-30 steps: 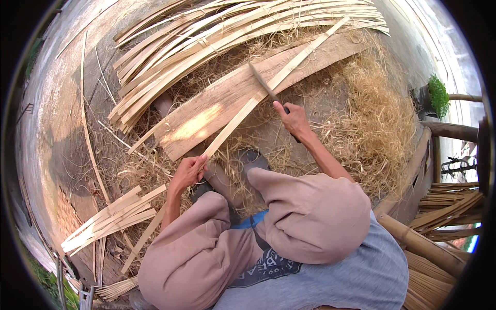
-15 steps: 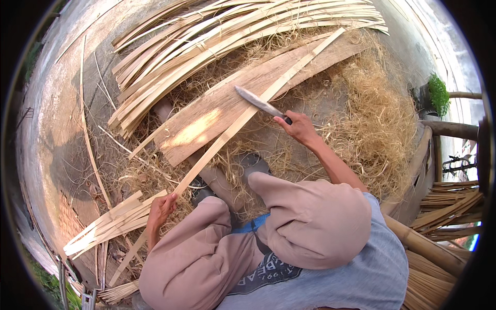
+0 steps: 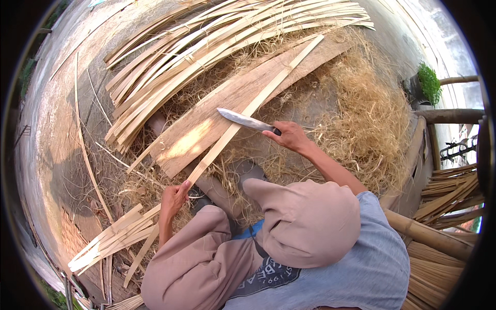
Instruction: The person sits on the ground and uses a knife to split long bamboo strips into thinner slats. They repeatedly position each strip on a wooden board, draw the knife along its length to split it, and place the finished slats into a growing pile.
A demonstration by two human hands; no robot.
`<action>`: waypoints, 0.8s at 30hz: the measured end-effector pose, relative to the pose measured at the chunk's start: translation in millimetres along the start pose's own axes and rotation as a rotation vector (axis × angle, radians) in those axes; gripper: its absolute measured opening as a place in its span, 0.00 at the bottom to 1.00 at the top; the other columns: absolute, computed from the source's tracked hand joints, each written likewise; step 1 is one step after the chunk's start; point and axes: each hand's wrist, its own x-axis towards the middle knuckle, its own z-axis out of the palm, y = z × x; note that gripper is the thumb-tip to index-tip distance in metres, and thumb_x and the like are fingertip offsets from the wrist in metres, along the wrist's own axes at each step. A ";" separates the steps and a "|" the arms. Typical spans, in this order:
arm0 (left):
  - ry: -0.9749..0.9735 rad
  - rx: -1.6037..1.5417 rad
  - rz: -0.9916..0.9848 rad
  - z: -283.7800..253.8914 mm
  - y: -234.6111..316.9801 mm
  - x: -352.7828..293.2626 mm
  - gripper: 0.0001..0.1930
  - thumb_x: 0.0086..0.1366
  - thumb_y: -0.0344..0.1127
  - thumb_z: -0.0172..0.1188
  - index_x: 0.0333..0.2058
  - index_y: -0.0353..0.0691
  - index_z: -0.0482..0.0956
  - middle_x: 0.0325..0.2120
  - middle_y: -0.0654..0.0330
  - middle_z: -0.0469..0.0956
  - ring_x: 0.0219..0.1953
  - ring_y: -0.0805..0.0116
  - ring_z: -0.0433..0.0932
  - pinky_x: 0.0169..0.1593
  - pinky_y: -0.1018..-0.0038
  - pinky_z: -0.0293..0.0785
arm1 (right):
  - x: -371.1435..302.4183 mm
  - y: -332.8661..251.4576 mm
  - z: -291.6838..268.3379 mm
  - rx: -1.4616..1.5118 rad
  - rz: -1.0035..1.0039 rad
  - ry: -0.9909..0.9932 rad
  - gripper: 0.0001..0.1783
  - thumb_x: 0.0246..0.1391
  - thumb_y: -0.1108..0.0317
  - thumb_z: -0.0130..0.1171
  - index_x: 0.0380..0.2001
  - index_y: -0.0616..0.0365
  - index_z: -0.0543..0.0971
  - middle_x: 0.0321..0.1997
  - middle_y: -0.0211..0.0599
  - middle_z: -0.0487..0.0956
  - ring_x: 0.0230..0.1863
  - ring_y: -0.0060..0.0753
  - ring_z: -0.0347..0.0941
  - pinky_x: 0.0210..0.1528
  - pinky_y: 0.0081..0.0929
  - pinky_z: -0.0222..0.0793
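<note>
A long pale strip, apparently split bamboo point(image 3: 217, 148), slants across a wide wooden board point(image 3: 227, 98). My left hand point(image 3: 174, 200) is closed around the strip near its lower part, just off the board's near end. In my right hand point(image 3: 289, 137) is the dark handle of a knife point(image 3: 245, 120). Its broad steel blade lies across the strip over the board, tip pointing left. Whether the edge cuts into the strip cannot be made out. The board rests across my lower leg, which shows partly beneath it.
Beyond the board lies a large heap of pale strips point(image 3: 206, 49). Curly shavings point(image 3: 369, 129) cover the ground at right. A smaller bundle of strips point(image 3: 111, 238) sits at lower left. At right are bamboo poles point(image 3: 429, 235), more strips point(image 3: 449, 199) and a potted plant point(image 3: 428, 84).
The knife has moved down along the strip toward my left hand. My left hand, still gripping the strip, is now nearer the board. The whole view has shifted slightly.
</note>
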 end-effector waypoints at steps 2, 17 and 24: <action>-0.009 0.000 -0.071 -16.9 -24.4 -18.6 0.38 0.68 0.69 0.60 0.16 0.36 0.79 0.09 0.67 0.67 0.15 0.76 0.65 0.21 0.74 0.57 | 11.6 59.9 -42.4 0.117 0.432 0.044 0.38 0.64 0.33 0.57 0.21 0.62 0.76 0.17 0.45 0.75 0.23 0.44 0.76 0.31 0.47 0.71; 0.009 0.046 -0.120 -86.8 -79.7 -86.6 0.32 0.71 0.59 0.62 0.17 0.37 0.79 0.12 0.70 0.67 0.17 0.79 0.63 0.23 0.75 0.55 | 62.1 103.3 -68.9 -0.064 0.488 0.071 0.44 0.64 0.28 0.51 0.21 0.64 0.77 0.23 0.55 0.80 0.28 0.58 0.79 0.34 0.51 0.72; 0.027 -0.003 -0.171 -100.4 -112.7 -96.5 0.31 0.72 0.57 0.62 0.17 0.37 0.79 0.12 0.70 0.68 0.17 0.79 0.64 0.23 0.75 0.58 | 63.7 150.9 -92.2 0.077 0.664 0.176 0.44 0.63 0.26 0.49 0.21 0.64 0.77 0.23 0.56 0.80 0.29 0.59 0.79 0.37 0.51 0.72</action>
